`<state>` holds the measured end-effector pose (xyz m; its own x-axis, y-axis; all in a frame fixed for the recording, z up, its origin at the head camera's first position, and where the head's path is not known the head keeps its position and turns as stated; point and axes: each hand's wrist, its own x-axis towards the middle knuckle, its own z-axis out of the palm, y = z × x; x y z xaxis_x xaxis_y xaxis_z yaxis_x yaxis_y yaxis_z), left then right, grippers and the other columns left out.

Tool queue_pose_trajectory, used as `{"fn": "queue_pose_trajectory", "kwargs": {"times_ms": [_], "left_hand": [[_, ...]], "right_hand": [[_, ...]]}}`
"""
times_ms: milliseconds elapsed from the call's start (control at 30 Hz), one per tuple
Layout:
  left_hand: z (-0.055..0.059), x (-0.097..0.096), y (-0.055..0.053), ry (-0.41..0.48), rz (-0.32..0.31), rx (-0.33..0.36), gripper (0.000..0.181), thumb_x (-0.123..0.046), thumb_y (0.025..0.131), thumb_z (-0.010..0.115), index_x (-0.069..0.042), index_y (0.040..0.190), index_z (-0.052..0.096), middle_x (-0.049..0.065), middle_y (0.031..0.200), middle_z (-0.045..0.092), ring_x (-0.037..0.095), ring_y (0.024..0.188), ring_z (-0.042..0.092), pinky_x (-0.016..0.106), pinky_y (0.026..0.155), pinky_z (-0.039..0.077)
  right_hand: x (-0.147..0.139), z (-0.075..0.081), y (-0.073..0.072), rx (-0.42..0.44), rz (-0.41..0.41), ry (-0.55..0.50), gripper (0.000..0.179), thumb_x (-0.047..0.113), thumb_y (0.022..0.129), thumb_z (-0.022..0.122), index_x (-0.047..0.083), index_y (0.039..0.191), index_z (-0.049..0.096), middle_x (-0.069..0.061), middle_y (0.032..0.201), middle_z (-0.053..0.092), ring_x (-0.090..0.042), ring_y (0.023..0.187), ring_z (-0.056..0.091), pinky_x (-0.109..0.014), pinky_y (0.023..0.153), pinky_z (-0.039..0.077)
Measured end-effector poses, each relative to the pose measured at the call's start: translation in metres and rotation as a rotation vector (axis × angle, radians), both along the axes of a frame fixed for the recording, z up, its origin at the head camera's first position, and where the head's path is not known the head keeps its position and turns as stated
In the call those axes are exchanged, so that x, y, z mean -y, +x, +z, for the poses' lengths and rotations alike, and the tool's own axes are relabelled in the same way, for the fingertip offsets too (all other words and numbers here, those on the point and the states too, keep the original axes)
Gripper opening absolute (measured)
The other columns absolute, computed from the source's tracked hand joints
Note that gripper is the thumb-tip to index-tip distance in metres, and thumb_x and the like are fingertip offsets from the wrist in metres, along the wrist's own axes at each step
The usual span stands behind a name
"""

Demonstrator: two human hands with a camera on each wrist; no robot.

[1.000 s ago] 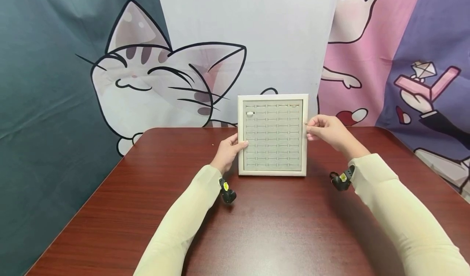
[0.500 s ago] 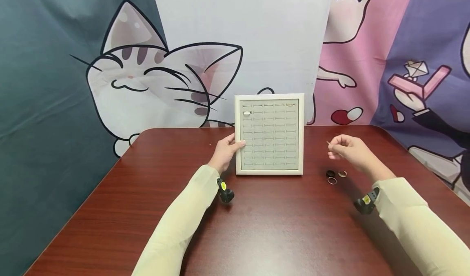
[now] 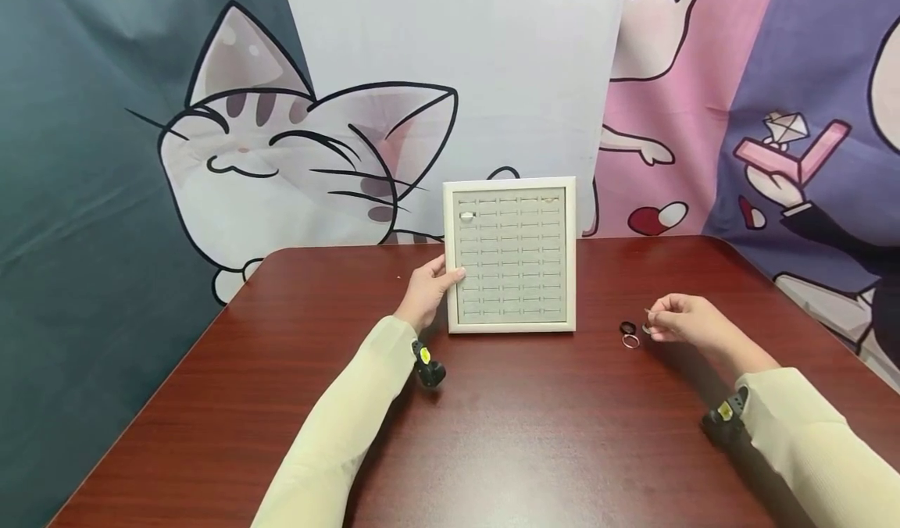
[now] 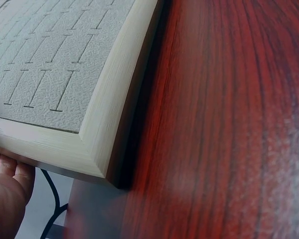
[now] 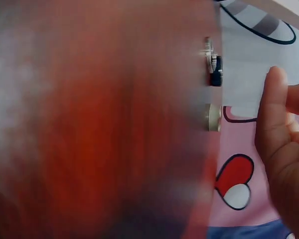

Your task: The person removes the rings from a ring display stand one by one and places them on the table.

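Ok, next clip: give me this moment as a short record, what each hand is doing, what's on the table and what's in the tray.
left hand: holds the left edge of the ring display tray, which is propped upright
right hand: low over the table, fingers pinching something small, too small to identify
beside right hand: black ring and metal ring lying on the table
tray contents: one ring in an upper left slot, another in the top row; other slots empty

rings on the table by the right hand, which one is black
The black ring is the one farther from the person, just left of the right hand's fingertips. The silver ring lies nearer the person, beside it.
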<state>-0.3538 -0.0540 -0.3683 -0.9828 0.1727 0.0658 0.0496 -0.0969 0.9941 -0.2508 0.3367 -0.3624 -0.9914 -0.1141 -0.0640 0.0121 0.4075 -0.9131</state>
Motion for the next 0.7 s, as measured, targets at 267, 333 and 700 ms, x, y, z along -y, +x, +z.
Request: {"fn": "queue_pose_trajectory", "kwargs": {"times_ms": [267, 333, 700], "left_hand": [[0.002, 0.001, 0.000, -0.008, 0.006, -0.018, 0.042, -0.012, 0.087, 0.064, -0.011, 0.128, 0.055, 0.011, 0.114, 0.066, 0.015, 0.092, 0.065, 0.031, 0.086, 0.051], [0.003, 0.001, 0.001, -0.011, 0.008, -0.014, 0.042, -0.013, 0.087, 0.064, -0.011, 0.128, 0.055, 0.011, 0.114, 0.065, 0.015, 0.093, 0.065, 0.031, 0.086, 0.051], [-0.002, 0.000, -0.001, 0.008, 0.007, -0.010, 0.042, -0.010, 0.086, 0.064, -0.009, 0.127, 0.055, 0.013, 0.116, 0.064, 0.012, 0.088, 0.065, 0.028, 0.083, 0.051]], "right_hand": [[-0.004, -0.009, 0.001, 0.127, 0.077, 0.079, 0.007, -0.003, 0.090, 0.047, -0.007, 0.085, 0.051, -0.001, 0.078, 0.052, -0.005, 0.066, 0.057, -0.022, 0.063, 0.054], [-0.006, -0.011, 0.002, 0.154, 0.094, 0.086, 0.007, -0.003, 0.089, 0.048, -0.005, 0.083, 0.051, 0.000, 0.076, 0.051, -0.005, 0.065, 0.056, -0.022, 0.062, 0.054], [-0.009, -0.014, 0.011, 0.178, 0.065, 0.096, 0.006, -0.003, 0.088, 0.050, -0.005, 0.083, 0.051, 0.000, 0.075, 0.052, -0.004, 0.065, 0.057, -0.021, 0.063, 0.054]]}}
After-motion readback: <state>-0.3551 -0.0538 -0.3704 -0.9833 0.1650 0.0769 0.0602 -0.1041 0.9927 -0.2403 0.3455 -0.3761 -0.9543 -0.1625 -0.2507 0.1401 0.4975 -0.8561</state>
